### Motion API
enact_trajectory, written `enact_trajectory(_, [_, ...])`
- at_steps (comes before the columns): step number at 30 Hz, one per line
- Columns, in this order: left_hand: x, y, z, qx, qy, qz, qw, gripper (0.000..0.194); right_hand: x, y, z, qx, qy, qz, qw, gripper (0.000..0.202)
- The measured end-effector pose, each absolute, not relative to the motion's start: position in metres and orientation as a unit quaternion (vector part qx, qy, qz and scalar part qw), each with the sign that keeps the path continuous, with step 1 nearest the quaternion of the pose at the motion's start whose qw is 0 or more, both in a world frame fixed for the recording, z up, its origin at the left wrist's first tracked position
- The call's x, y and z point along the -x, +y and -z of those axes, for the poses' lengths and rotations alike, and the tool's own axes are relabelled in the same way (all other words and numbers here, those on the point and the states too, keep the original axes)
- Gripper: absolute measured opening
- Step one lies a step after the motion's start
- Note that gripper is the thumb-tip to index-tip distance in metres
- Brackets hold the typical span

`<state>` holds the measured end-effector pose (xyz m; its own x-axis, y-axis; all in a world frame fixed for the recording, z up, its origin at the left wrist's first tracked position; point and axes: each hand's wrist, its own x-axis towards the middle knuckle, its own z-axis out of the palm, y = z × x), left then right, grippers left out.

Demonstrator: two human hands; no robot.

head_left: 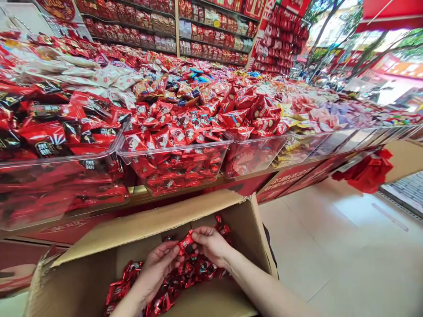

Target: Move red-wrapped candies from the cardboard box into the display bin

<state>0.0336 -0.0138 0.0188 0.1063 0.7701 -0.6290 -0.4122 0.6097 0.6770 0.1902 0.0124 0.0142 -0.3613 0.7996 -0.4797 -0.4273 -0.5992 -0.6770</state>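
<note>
red candy packet (pixel 185 241) pinched between both grips: left hand (pixel 158 268), right hand (pixel 211 244), fingertips clenched, over cardboard box (pixel 148 224).

hands (pixel 185 259) pinching candy (pixel 185 242) (red-wrapped) — box (pixel 148 220), bins (pixel 172 156)

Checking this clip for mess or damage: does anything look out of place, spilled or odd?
Nothing looks spilled or damaged. Both hands, left and right, pinch one red candy over the open cardboard box, where loose candies lie inside. The clear bins above are heaped but contained. Only a red bundle hangs off the counter edge.
</note>
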Motion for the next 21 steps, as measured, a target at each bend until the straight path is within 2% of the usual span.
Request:
enact_trajectory(4, [-0.032,-0.015,-0.019,-0.116,0.471,-0.395,0.78,0.031,-0.194,0.012,-0.02,0.371,-0.291,-0.781,0.411,0.032])
enact_trajectory(8, [-0.032,-0.017,-0.013,-0.045,0.438,-0.392,0.808,0.015,-0.199,0.012,-0.026,0.338,-0.367,-0.793,0.35,0.034])
enact_trajectory(13, [-0.035,-0.019,-0.011,-0.084,0.461,-0.35,0.811,0.009,-0.197,0.015,-0.018,0.457,-0.406,-0.71,0.35,0.026])
enact_trajectory(16, [-0.038,-0.022,-0.013,-0.198,0.495,-0.33,0.779,0.02,-0.195,0.016,-0.009,0.521,-0.391,-0.672,0.352,0.028])
enact_trajectory(19, [-0.041,-0.024,-0.013,-0.268,0.548,-0.342,0.715,0.019,-0.195,0.014,-0.006,0.524,-0.379,-0.684,0.336,0.026])
enact_trajectory(21, [-0.042,-0.023,-0.014,-0.266,0.555,-0.342,0.71,0.018,-0.194,0.013,-0.007,0.517,-0.366,-0.697,0.336,0.023])
